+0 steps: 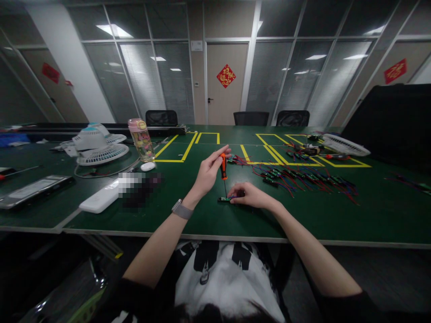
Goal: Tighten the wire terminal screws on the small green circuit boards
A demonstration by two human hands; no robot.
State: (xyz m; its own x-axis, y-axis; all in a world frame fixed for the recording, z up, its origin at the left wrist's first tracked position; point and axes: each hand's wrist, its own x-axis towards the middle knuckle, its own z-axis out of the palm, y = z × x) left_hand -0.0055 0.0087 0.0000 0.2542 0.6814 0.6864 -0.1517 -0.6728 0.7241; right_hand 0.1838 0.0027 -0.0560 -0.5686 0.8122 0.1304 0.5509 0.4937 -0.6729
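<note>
My left hand, with a watch on its wrist, is closed around the handle of an orange and black screwdriver. The screwdriver stands nearly upright, its thin shaft pointing down at a small green circuit board on the table. Whether the tip touches the board is too small to tell. My right hand pinches the board's right end, its fingertips low against the tabletop. Dark and coloured wires lie partly hidden under that hand.
Several wired circuit boards spread over the green table to the right. White fans, a pink-lidded bottle and a white power bank are on the left. Yellow tape marks rectangles further back.
</note>
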